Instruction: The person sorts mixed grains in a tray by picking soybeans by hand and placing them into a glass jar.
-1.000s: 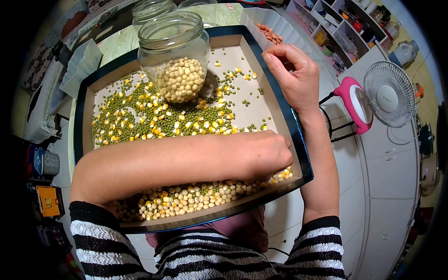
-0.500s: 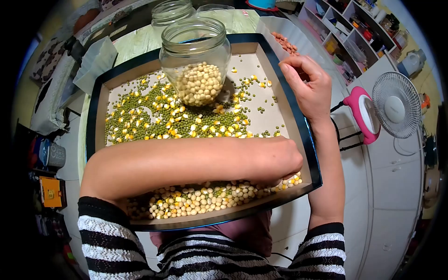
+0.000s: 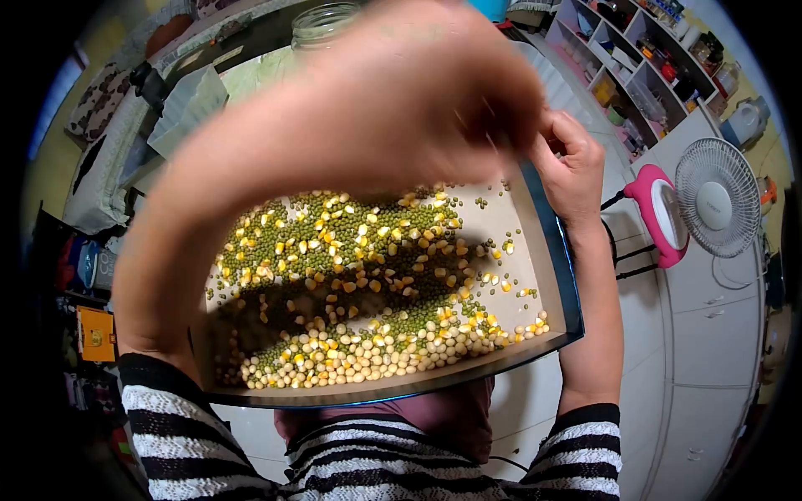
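A shallow dark-edged tray (image 3: 571, 292) holds green mung beans (image 3: 326, 225), yellow-and-white corn kernels (image 3: 368, 230) and pale round soybeans (image 3: 368, 363), the soybeans gathered mostly along the near side. My left hand (image 3: 476, 92) is lifted above the tray's far right part, strongly smeared by motion; its fingers and anything in them cannot be made out. Its forearm spans the tray and covers the large jar of soybeans seen earlier. At the right rim, my right hand (image 3: 576, 163) is closed, thumb against curled fingers; what it holds, if anything, is hidden.
Behind the tray stands another glass jar (image 3: 322, 23). Translucent plastic containers flank the tray, one on the left (image 3: 188, 104) and one on the right (image 3: 555, 71). A pink-seated stool (image 3: 656, 213) and a white fan (image 3: 714, 199) are at the right.
My left hand has risen from the soybeans in the tray's near right corner, up and away towards the far side. The view has shifted slightly; my right hand stays by the right rim.
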Action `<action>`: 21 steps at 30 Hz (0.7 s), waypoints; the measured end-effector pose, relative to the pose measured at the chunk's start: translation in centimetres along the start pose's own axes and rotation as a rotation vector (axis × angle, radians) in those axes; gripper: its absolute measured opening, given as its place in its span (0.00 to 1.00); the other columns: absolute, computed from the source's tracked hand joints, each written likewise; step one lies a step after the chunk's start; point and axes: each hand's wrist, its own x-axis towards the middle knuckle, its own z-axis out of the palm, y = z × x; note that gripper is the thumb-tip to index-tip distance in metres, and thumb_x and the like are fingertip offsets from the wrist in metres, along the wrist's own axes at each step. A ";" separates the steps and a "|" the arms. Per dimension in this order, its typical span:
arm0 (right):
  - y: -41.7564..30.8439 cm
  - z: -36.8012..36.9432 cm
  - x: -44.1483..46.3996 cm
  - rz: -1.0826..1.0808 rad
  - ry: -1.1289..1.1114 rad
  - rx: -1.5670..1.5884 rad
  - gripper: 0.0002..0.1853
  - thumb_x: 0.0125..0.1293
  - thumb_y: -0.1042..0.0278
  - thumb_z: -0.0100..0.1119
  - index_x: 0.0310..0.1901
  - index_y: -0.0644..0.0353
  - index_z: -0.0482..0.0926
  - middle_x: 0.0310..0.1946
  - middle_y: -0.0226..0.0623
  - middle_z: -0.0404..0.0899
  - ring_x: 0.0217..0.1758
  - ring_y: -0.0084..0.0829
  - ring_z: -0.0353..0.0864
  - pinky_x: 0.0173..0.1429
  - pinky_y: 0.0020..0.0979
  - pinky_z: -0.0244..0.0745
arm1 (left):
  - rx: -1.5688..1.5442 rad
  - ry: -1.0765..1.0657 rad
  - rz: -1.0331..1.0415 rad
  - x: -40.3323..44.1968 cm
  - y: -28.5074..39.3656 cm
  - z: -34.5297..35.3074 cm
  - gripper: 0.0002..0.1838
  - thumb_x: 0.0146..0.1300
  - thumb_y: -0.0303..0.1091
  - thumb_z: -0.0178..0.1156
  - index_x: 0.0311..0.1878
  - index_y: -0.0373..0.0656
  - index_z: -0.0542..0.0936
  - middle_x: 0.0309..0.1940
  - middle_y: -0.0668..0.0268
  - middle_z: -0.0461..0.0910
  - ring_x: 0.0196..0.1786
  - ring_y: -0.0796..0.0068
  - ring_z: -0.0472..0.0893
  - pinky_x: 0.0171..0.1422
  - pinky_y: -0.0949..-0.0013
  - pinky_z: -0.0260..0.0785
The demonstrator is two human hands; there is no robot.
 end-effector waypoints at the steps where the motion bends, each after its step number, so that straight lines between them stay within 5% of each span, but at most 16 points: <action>1: 0.1 0.0 0.0 0.000 -0.004 -0.001 0.04 0.57 0.73 0.60 0.31 0.64 0.79 0.24 0.33 0.76 0.23 0.21 0.74 0.30 0.22 0.69 | 0.067 0.031 -0.014 -0.3 0.3 -1.9 0.06 0.54 0.23 0.62 0.36 0.36 0.80 0.29 0.64 0.80 0.32 0.79 0.81 0.40 0.79 0.76; 4: 0.3 0.1 -0.2 0.004 -0.003 0.003 0.04 0.57 0.73 0.60 0.30 0.64 0.79 0.24 0.33 0.76 0.23 0.21 0.74 0.30 0.22 0.69 | 0.136 0.125 -0.492 -0.4 0.5 -4.5 0.06 0.55 0.22 0.62 0.37 0.36 0.81 0.31 0.62 0.82 0.33 0.79 0.81 0.42 0.79 0.77; 10: 0.2 0.2 -0.1 -0.002 0.008 -0.007 0.04 0.57 0.73 0.60 0.30 0.64 0.79 0.24 0.33 0.76 0.23 0.21 0.74 0.30 0.22 0.69 | 0.179 0.033 -0.407 -3.3 -5.9 -4.6 0.09 0.60 0.28 0.61 0.43 0.36 0.77 0.35 0.67 0.79 0.39 0.81 0.79 0.47 0.77 0.75; 13: 0.1 0.1 -0.1 0.019 0.006 0.000 0.04 0.56 0.74 0.60 0.29 0.64 0.79 0.23 0.32 0.76 0.23 0.21 0.74 0.30 0.22 0.69 | 0.335 0.217 -0.162 -3.1 -5.7 -4.1 0.08 0.61 0.27 0.59 0.43 0.37 0.78 0.36 0.68 0.80 0.37 0.81 0.79 0.45 0.76 0.74; 18: 0.0 0.1 -0.1 0.017 0.006 0.007 0.04 0.56 0.73 0.60 0.29 0.64 0.79 0.22 0.33 0.75 0.23 0.22 0.74 0.30 0.22 0.69 | -0.068 0.050 0.048 -1.5 -1.5 0.8 0.07 0.53 0.22 0.64 0.36 0.38 0.80 0.33 0.65 0.79 0.34 0.79 0.79 0.39 0.76 0.74; 21: 0.3 0.2 -0.1 0.007 0.019 0.003 0.04 0.56 0.73 0.60 0.29 0.63 0.79 0.22 0.33 0.76 0.23 0.22 0.75 0.30 0.23 0.69 | -0.171 -0.129 0.225 -1.0 -0.9 5.6 0.09 0.48 0.22 0.64 0.35 0.40 0.79 0.31 0.62 0.77 0.32 0.63 0.79 0.36 0.68 0.74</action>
